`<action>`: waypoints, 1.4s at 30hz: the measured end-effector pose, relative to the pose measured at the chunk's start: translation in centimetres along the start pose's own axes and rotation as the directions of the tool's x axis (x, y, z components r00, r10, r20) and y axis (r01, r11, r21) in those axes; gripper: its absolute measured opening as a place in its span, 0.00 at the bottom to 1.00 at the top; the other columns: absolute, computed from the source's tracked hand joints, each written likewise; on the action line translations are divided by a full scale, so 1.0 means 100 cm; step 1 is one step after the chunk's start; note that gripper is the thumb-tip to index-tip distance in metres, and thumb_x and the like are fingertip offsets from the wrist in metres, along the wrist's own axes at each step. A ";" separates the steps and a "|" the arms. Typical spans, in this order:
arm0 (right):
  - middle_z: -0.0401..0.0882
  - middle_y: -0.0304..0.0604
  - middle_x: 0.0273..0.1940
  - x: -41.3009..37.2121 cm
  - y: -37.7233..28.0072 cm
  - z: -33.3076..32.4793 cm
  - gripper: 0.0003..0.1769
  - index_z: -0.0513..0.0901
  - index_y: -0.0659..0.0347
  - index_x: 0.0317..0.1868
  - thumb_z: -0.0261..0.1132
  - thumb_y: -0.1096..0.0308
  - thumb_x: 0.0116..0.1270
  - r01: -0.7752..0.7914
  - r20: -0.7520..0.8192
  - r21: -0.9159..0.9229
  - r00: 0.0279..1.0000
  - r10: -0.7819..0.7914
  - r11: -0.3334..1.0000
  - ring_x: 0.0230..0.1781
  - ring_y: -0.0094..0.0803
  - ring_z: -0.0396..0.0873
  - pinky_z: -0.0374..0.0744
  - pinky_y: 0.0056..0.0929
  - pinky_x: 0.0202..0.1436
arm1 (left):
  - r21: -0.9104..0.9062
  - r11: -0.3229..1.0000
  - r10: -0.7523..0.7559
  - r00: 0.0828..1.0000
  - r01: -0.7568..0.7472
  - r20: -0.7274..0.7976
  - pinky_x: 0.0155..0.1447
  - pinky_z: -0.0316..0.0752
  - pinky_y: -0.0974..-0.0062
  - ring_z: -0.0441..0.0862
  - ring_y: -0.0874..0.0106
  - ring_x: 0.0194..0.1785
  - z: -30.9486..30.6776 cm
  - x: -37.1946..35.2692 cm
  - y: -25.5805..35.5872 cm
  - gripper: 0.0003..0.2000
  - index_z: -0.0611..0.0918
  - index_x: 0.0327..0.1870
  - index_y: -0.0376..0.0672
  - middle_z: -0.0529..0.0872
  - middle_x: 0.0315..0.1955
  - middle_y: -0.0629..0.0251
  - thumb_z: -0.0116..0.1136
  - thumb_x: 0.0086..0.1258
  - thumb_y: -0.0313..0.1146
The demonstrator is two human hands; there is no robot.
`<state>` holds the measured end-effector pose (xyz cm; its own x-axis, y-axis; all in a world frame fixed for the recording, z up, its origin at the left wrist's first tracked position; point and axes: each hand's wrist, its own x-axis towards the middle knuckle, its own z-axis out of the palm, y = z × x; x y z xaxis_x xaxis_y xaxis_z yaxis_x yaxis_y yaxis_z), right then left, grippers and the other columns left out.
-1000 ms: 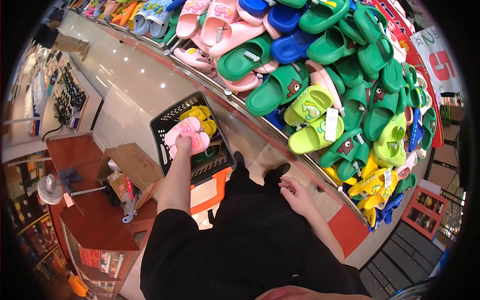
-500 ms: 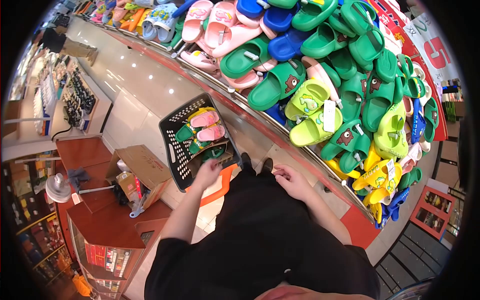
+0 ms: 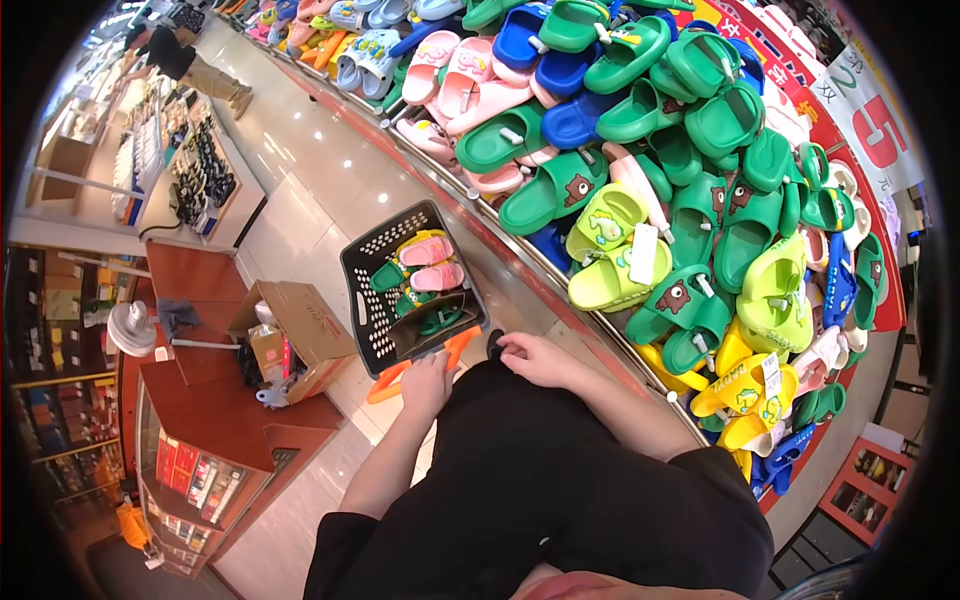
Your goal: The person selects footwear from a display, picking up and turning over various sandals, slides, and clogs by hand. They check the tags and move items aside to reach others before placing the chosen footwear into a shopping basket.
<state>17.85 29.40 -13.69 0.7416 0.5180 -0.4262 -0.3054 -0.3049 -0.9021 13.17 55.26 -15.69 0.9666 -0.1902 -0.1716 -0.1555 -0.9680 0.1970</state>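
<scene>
My left hand (image 3: 428, 384) is closed around the orange handle (image 3: 388, 388) of a black shopping basket (image 3: 368, 318) on the floor. Inside the basket lie a pair of pink slippers (image 3: 437, 277), green slippers (image 3: 385, 276) and a piece of cardboard. My right hand (image 3: 537, 360) hangs in front of my dark clothes with its fingers loosely bent and nothing in them. Nearest to it on the display are lime-green slippers (image 3: 610, 283) with a white tag, beside green slippers (image 3: 680, 305) with a bear on them.
A long stand with a metal rail (image 3: 530, 245) runs along my right, heaped with slippers and clogs. On the left are a reddish-brown counter (image 3: 200, 400), an open cardboard box (image 3: 310, 345) and a white round-headed fan or lamp (image 3: 131, 328). A person (image 3: 175, 60) stands farther up the aisle.
My left hand has moved down onto the basket's orange handle and closed on it. My right hand has shifted left, closer to my body's middle. The view has turned slightly.
</scene>
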 end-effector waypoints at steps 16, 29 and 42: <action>0.61 0.65 0.69 0.100 -0.008 0.068 0.36 0.61 0.67 0.70 0.61 0.65 0.63 0.235 0.278 -0.597 0.957 -0.077 0.767 0.68 0.57 0.65 0.69 0.43 0.69 | -0.178 0.983 -0.031 0.997 0.042 0.065 0.42 0.79 0.59 0.82 0.56 0.40 -0.017 0.021 -0.009 0.13 0.74 0.47 0.40 0.80 0.36 0.56 0.57 0.66 0.37; 0.68 0.58 0.62 0.183 -0.045 0.086 0.26 0.68 0.64 0.57 0.63 0.65 0.60 0.063 -0.012 -0.743 0.994 -0.108 0.666 0.54 0.57 0.77 0.78 0.49 0.56 | -0.277 0.951 0.115 0.988 -0.141 -0.106 0.37 0.80 0.57 0.83 0.54 0.35 -0.026 0.086 -0.083 0.15 0.72 0.51 0.37 0.80 0.36 0.53 0.55 0.67 0.33; 0.72 0.62 0.57 0.287 -0.098 0.110 0.23 0.68 0.62 0.58 0.59 0.63 0.64 -0.054 -0.103 -0.732 0.994 -0.031 0.679 0.53 0.59 0.78 0.78 0.51 0.55 | -0.093 0.996 -0.012 0.986 -0.003 -0.168 0.35 0.80 0.59 0.84 0.55 0.34 -0.042 0.149 -0.164 0.12 0.72 0.47 0.42 0.79 0.35 0.54 0.56 0.65 0.34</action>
<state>35.54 56.06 -17.78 0.8081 0.4424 -0.3889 0.1896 -0.8204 -0.5394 30.95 68.95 -17.42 0.9890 -0.1478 -0.0090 -0.1391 -0.9481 0.2861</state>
